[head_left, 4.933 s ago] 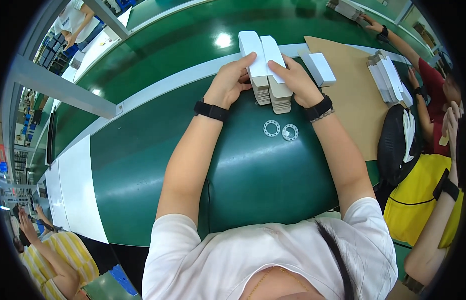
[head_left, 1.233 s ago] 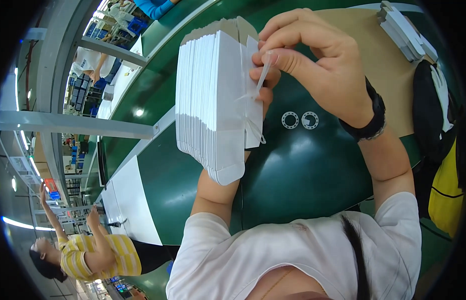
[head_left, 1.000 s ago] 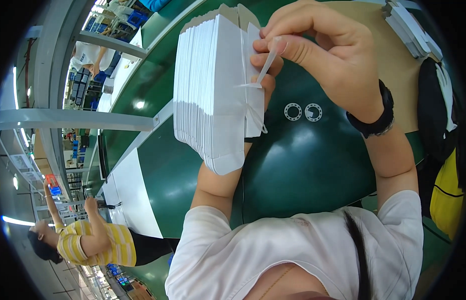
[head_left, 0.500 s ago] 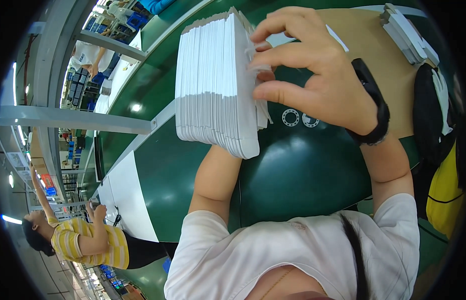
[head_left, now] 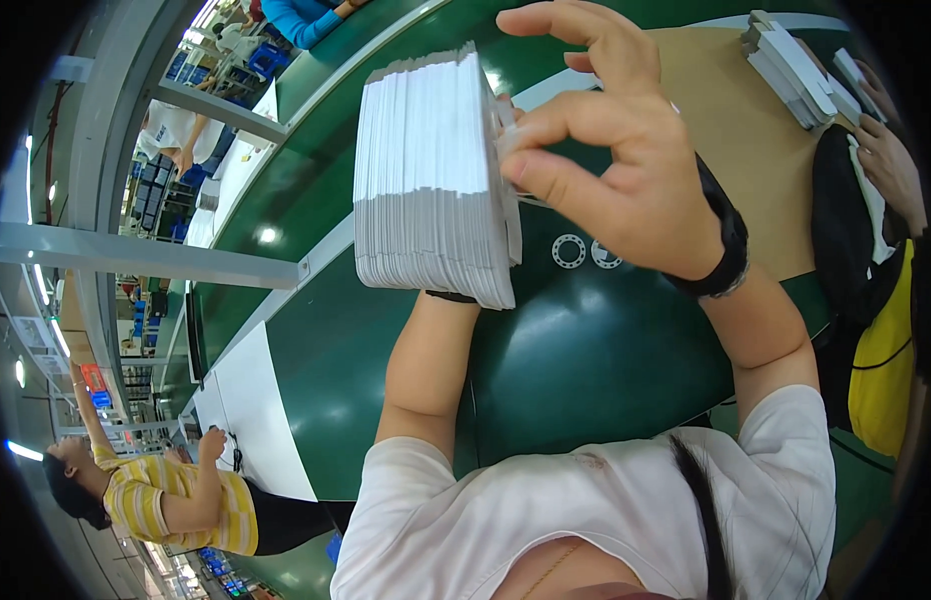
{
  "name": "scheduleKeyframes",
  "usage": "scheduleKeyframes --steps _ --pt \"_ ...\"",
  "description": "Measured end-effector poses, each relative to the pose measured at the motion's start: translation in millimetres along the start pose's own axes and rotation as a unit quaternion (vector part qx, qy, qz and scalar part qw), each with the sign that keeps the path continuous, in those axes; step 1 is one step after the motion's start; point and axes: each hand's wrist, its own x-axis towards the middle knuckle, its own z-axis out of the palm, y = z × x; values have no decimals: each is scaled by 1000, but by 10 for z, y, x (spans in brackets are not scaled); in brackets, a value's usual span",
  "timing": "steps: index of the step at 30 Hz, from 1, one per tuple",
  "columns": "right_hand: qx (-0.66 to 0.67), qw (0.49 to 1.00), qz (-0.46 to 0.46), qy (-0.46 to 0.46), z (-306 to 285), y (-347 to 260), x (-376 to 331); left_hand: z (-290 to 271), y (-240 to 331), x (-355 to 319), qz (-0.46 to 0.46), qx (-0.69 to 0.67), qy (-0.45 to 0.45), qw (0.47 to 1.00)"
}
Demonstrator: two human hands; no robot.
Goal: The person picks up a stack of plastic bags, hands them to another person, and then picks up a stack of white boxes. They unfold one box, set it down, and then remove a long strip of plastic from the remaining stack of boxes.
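A thick stack of flat, folded white card pieces (head_left: 426,180) is held up above the green table, its many edges facing me. My left forearm (head_left: 431,365) rises behind the stack and the hand supports it from there; most of that hand is hidden. At the stack's right side, my right hand (head_left: 626,165) has thumb and index finger pinched together on a thin pale piece too small to name, while the other fingers are raised and curled. A black band circles the right wrist. Two white rings with holes (head_left: 569,252) lie on the table below this hand.
A brown board (head_left: 741,150) covers the table's right side, with more white card pieces (head_left: 791,75) on it. Another person's hands (head_left: 886,165) are at the far right edge. A grey metal frame (head_left: 156,245) stands left. A person in a striped shirt (head_left: 176,495) is beyond.
My right hand has gone from spread fingers beside the stack to a pinch at its side. The stack has shifted and tilted slightly. Another person's hands have come into view at right.
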Motion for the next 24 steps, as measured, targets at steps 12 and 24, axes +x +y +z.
scheduleKeyframes --steps 12,24 --pt "215 975 1 -63 -31 207 -19 145 -16 42 -16 31 85 996" --pt "263 918 216 -202 -96 121 24 115 103 45 -98 2 78 992"
